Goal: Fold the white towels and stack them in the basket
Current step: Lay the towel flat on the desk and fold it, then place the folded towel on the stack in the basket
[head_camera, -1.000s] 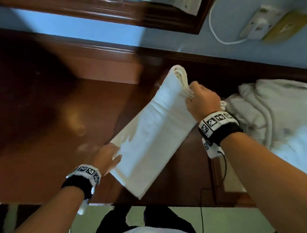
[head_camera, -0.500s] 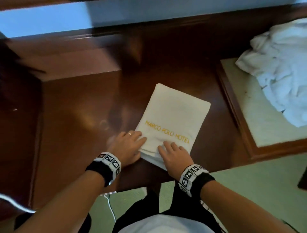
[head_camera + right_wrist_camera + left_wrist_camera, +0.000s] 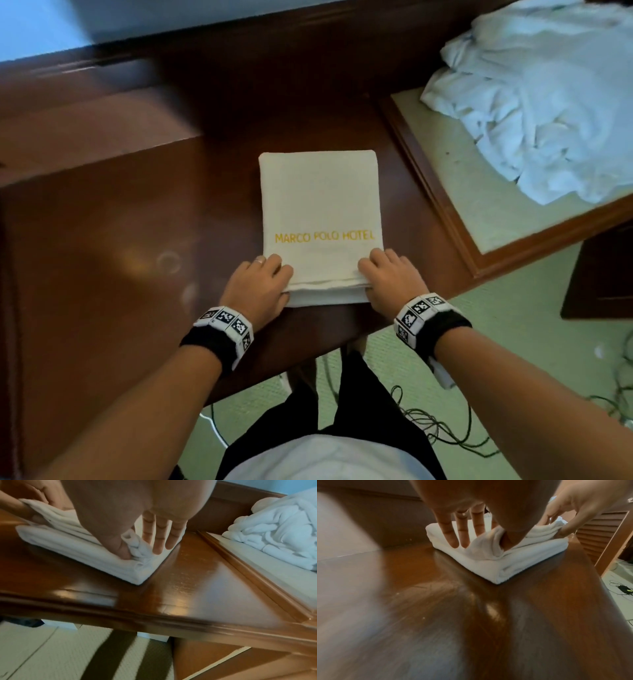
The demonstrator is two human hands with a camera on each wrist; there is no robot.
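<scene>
A folded white towel (image 3: 320, 212) with yellow "MARCO POLO HOTEL" lettering lies flat on the dark wooden desk (image 3: 120, 274), near its front edge. My left hand (image 3: 265, 281) holds its near left corner. My right hand (image 3: 383, 274) holds the near right corner. In the left wrist view my left hand (image 3: 481, 539) has its fingers (image 3: 458, 534) on top and its thumb tucked between the towel (image 3: 488, 563) layers. In the right wrist view my right hand (image 3: 142, 546) pinches the upper layers of the towel (image 3: 85, 550) the same way. No basket is in view.
A heap of unfolded white towels (image 3: 534, 102) lies on a beige-topped side table (image 3: 479, 205) to the right, also seen as the heap (image 3: 278, 534) in the right wrist view. Cables (image 3: 428, 428) trail over the green floor below the desk edge. A louvred door (image 3: 599, 534) stands at right.
The long towel that my right hand held by its far end has been folded over to a compact rectangle. It now lies square to me, and both hands have moved to its near corners.
</scene>
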